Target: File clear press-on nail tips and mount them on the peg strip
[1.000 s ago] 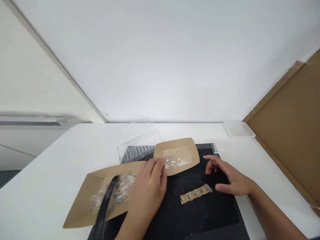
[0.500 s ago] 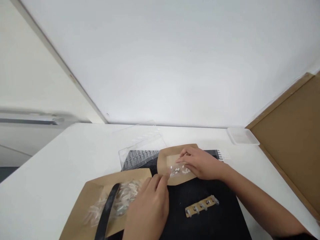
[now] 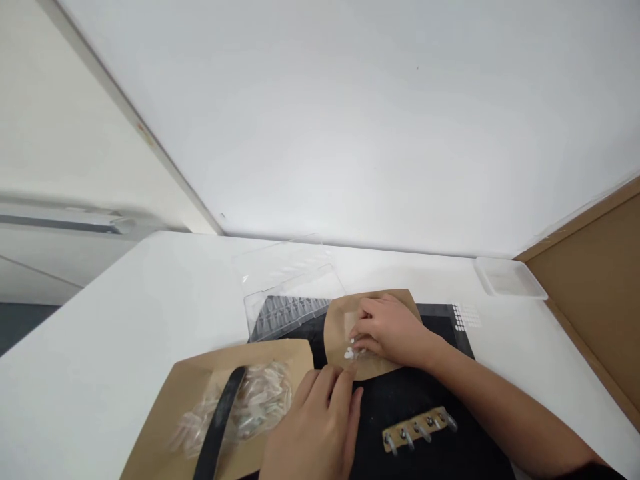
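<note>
The right hand point(image 3: 390, 330) is bending over white bits point(image 3: 350, 353) on a paper tray point(image 3: 336, 333), the left hand point(image 3: 320, 427) is curling beside it; I cannot tell if either grip is holding anything.

My left hand point(image 3: 313, 427) and my right hand point(image 3: 393, 330) are bare, with slender fingers point(image 3: 367, 310); the nails are too small to make out. My right forearm point(image 3: 505, 400) is bare too, long and narrow. A dark sleeve point(image 3: 593, 475) just shows at the bottom edge of my view, ending well above my right wrist.
</note>
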